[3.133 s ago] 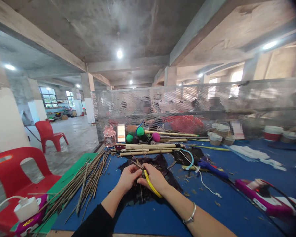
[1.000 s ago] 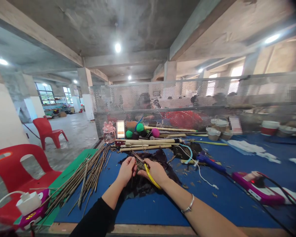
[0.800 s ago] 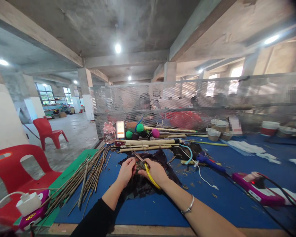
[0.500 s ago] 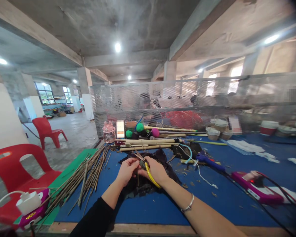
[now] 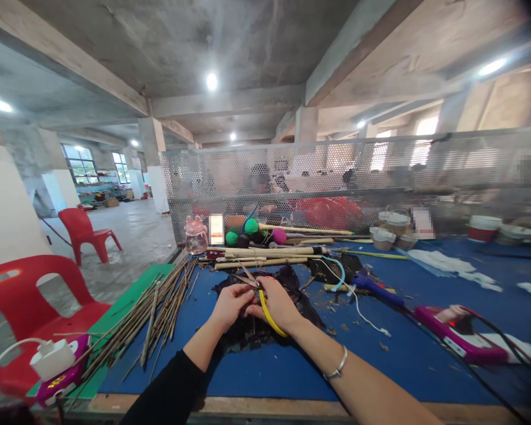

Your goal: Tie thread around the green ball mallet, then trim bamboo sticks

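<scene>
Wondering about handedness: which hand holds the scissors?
The right hand, silver bangle behind it, holds the yellow-handled scissors; the left arm wears a black sleeve.

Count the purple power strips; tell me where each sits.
2: one power strip well to the left of the left hand; the other on the blue mat, right of the right hand. More could be hidden.

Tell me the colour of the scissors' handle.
Yellow: the scissors' handle, in the right hand, shows in the head view.
</scene>
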Available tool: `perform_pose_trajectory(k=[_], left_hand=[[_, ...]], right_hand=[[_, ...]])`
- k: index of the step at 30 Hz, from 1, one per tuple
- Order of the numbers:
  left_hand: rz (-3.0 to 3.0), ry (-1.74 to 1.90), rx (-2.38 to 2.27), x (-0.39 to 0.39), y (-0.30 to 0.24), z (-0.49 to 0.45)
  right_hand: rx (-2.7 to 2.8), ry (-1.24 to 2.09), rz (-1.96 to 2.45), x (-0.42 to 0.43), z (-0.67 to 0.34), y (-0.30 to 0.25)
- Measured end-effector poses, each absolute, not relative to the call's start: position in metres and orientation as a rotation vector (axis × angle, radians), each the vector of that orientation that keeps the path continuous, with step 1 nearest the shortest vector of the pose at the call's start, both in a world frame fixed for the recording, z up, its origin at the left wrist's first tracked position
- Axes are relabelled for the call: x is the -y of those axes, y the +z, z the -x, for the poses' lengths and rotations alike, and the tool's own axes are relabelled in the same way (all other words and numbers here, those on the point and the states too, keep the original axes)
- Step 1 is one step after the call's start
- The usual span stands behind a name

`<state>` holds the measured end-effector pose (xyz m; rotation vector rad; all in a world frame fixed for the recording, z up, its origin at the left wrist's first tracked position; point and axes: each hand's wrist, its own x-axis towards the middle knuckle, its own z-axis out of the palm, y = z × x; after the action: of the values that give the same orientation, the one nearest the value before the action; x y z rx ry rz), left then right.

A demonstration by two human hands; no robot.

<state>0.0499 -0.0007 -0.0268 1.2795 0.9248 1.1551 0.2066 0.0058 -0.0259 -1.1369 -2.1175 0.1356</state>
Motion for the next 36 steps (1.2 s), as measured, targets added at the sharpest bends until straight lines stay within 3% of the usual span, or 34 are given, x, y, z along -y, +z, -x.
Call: perform_pose_trajectory(k=[10,36], left_hand=[[-1.354,1.213,-1.009,-0.005,-0.034,-0.046],[-1.316,1.257,-0.984,-0.001,-0.025,-0.049]], right_hand=[[2.148,0.114,1.298,0.003,-0.208,-0.018],[2.139,0.164,1.234,0.0,-0.206,-0.024]])
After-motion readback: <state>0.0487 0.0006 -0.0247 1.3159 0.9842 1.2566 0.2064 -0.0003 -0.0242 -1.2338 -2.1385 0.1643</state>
